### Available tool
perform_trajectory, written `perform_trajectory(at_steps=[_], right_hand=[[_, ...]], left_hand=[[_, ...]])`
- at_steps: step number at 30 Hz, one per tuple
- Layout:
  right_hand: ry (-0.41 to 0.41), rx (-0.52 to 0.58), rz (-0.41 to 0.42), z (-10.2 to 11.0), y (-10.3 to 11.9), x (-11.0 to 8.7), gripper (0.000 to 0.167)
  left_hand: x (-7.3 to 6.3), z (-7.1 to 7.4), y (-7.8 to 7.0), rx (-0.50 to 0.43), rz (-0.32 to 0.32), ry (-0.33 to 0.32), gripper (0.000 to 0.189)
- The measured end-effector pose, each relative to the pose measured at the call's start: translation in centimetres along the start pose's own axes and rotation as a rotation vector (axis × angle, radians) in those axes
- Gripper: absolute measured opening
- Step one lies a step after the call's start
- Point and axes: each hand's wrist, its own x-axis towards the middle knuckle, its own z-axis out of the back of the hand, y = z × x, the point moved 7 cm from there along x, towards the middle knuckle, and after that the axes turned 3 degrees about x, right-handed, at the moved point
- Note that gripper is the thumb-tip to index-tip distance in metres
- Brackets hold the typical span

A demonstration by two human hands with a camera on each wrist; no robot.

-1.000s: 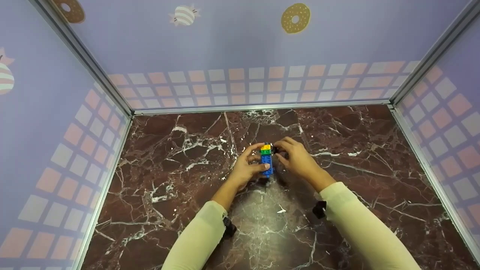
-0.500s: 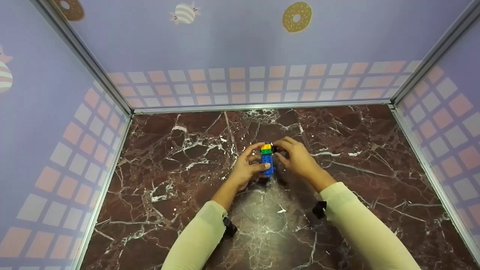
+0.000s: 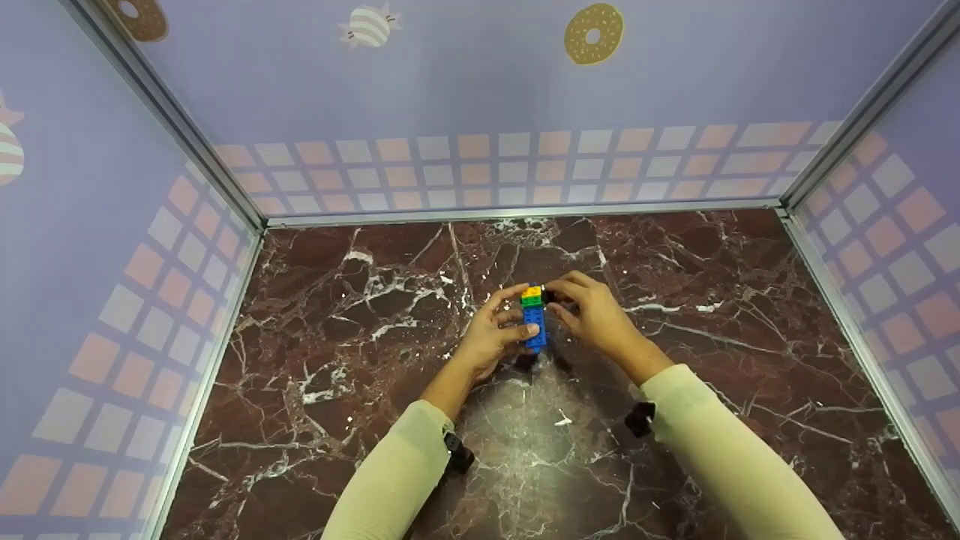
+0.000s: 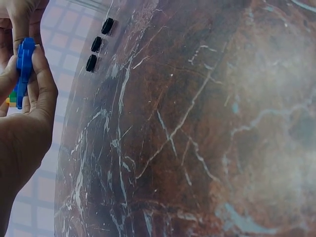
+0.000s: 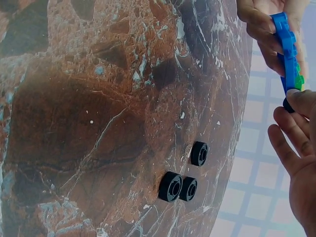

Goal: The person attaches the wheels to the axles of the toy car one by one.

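Note:
My left hand (image 3: 486, 339) holds a small toy vehicle built of blocks, its thumb across the top and its fingers along the left side. The vehicle has a long blue studded base (image 3: 533, 317), with a green brick (image 3: 531, 301) and a yellow brick (image 3: 531, 291) at the far end. At that end's right side, my right hand (image 3: 598, 319) pinches a black toy wheel (image 5: 288, 105) between thumb and fingertips, right at the blue base. Seen from the left wrist, the blue base (image 4: 24, 61) is edge-on between the left thumb and fingers.
Three loose black wheels (image 5: 170, 186) lie close together on the dark red marble-patterned table (image 3: 360, 420); the left wrist view also shows three wheels (image 4: 96, 44). Purple panels (image 3: 480, 90) with pink and white squares enclose the back and sides.
The toy vehicle has tilted very slightly in the left hand, its near end drawing up a little. Both hands keep their grips in almost the same place.

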Motion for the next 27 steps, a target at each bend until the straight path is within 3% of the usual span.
perform_trajectory(at_steps=[16,23,27], right_hand=[[-0.051,0.035,0.010,0.30,-0.26,-0.14,0.029],[-0.038,0.048,-0.038,0.53,-0.33,-0.06,0.029],[-0.022,0.070,-0.065,0.59,-0.22,0.03,0.028]], left_hand=[[-0.09,-0.30,-0.35,0.010,-0.051,-0.023,0.076],[-0.06,-0.52,-0.58,-0.001,-0.067,-0.022,0.077],[-0.13,-0.57,-0.57,0.003,-0.045,-0.025,0.079]])
